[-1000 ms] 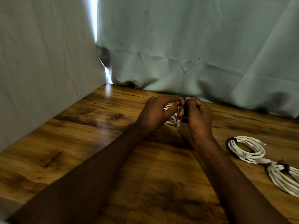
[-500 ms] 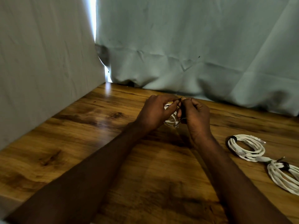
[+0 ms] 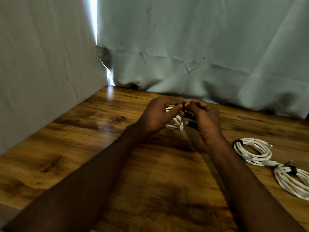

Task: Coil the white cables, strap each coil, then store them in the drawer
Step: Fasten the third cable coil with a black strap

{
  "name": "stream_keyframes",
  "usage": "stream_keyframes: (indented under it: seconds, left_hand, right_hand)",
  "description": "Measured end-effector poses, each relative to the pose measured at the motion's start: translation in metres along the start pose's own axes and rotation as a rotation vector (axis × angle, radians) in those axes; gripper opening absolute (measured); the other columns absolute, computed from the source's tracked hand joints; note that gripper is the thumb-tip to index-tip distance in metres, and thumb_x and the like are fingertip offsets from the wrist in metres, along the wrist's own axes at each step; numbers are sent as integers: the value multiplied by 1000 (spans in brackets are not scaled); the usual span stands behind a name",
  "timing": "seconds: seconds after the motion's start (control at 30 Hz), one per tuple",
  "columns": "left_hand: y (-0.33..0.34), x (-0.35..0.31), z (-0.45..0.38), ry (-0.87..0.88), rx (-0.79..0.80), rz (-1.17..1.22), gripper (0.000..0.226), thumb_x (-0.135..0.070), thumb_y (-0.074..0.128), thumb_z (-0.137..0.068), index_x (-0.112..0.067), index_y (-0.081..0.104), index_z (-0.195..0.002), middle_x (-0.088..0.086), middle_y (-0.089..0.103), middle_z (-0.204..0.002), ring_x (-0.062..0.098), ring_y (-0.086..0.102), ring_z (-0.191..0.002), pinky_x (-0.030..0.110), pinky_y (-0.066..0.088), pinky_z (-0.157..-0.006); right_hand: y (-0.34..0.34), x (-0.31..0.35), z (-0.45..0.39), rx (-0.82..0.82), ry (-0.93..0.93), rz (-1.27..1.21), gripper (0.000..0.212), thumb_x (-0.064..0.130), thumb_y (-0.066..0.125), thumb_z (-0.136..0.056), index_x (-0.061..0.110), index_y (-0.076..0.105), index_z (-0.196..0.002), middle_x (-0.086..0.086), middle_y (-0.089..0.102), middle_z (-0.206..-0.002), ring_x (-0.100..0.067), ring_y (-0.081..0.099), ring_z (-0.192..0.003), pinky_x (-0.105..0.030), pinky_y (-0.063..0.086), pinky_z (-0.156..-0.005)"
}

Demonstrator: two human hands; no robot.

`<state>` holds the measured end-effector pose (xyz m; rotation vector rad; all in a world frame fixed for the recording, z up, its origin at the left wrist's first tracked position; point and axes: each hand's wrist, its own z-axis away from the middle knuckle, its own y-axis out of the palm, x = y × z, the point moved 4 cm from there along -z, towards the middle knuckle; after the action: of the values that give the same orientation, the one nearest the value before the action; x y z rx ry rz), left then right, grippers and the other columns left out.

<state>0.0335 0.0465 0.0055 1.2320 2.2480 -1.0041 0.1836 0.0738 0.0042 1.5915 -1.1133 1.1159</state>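
Note:
A small coil of white cable (image 3: pixel 174 123) hangs between my hands above the wooden table (image 3: pixel 83 148); a clear plug dangles from its lower edge. My left hand (image 3: pixel 157 114) holds the coil, thumb and fingers curled over its top. My right hand (image 3: pixel 202 118) pinches a thin black strap (image 3: pixel 184 108) at the top of the coil, fingertips meeting those of the left. Most of the coil is hidden behind both hands. No drawer is in view.
Two other white coils lie on the table at the right, each bound with a black strap: one (image 3: pixel 252 151) nearer the middle, the other (image 3: pixel 294 181) at the frame edge. Grey-green cloth (image 3: pixel 184 47) hangs behind and to the left.
My hands stay together on the coil. The fingertips have shifted slightly around the strap, and the coil hangs a little lower with the plug showing.

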Motion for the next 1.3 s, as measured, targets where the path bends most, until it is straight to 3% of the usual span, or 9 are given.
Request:
stream_keyframes:
  seconds: [0.1, 0.4, 0.5, 0.6, 0.77, 0.83, 1.0, 1.17, 1.3]
  left_hand:
    - [-1, 1, 0, -8, 30, 15, 17, -18, 62, -100, -14, 78, -101, -5, 78, -93, 11, 73, -91, 40, 57, -83]
    - [2, -1, 0, -85, 65, 159, 16, -16, 61, -102, -13, 78, -103, -3, 78, -97, 9, 72, -93, 28, 55, -83]
    - [6, -3, 0, -167, 56, 281, 17, -14, 65, -99, -1, 75, -104, 5, 77, -94, 8, 71, -82, 22, 54, -71]
    - [9, -4, 2, -247, 33, 402, 18, -10, 64, -100, 7, 67, -105, 1, 71, -80, 1, 63, -61, 15, 47, -52]
    - [8, 0, 0, -281, 32, 449, 19, -14, 63, -100, 4, 64, -107, 3, 69, -79, 7, 56, -55, 18, 43, -47]
    - [5, 6, 0, -310, 15, 459, 20, -17, 64, -100, 2, 63, -105, 2, 70, -77, 14, 50, -54, 21, 38, -48]
    - [-3, 25, 0, -395, -66, 509, 28, -22, 64, -101, 6, 66, -100, 1, 61, -66, 12, 46, -50, 28, 29, -54]
    - [3, 27, -2, -379, -141, 558, 20, -23, 64, -100, -4, 70, -96, 19, 61, -78, 20, 59, -59, 29, 39, -60]
    - [-19, 41, -2, -394, -460, 500, 22, -28, 66, -100, -13, 66, -83, -2, 50, -61, 13, 44, -53, 28, 37, -51]
  right_hand:
    - [-1, 0, 0, 32, 49, -63, 11, 6, 71, -91, 10, 75, -99, -10, 76, -84, -21, 71, -71, -23, 50, -52]
    - [-5, -1, 1, -19, 17, -11, 18, -3, 67, -90, 13, 75, -91, 0, 75, -78, -9, 67, -64, -20, 47, -50]
    - [-6, -1, 2, -20, 12, -34, 20, -6, 66, -90, 12, 76, -93, -1, 74, -78, -6, 67, -61, -17, 48, -48]
    - [-2, -2, 1, -2, 18, -108, 19, -6, 66, -91, 7, 75, -101, -9, 74, -88, -15, 69, -68, -22, 53, -54]
    - [-1, -7, -8, 13, -3, -219, 18, 7, 70, -92, 24, 77, -90, -1, 74, -92, -18, 65, -84, -39, 49, -83]
    - [-6, -2, -13, 20, -27, -263, 15, 14, 65, -97, 26, 71, -91, 4, 75, -96, -12, 67, -91, -34, 46, -83]
    - [-29, 21, -18, 108, -91, -852, 15, 7, 57, -93, 22, 55, -89, 5, 67, -72, -13, 70, -76, -32, 58, -82]
    - [-21, 20, -12, 187, 13, -1058, 21, -3, 46, -77, 14, 55, -86, 2, 56, -67, -8, 51, -50, -24, 53, -59]
    - [6, 3, -4, 296, 254, -805, 25, -5, 33, -70, 13, 47, -81, 0, 44, -66, -4, 33, -39, -18, 34, -40]
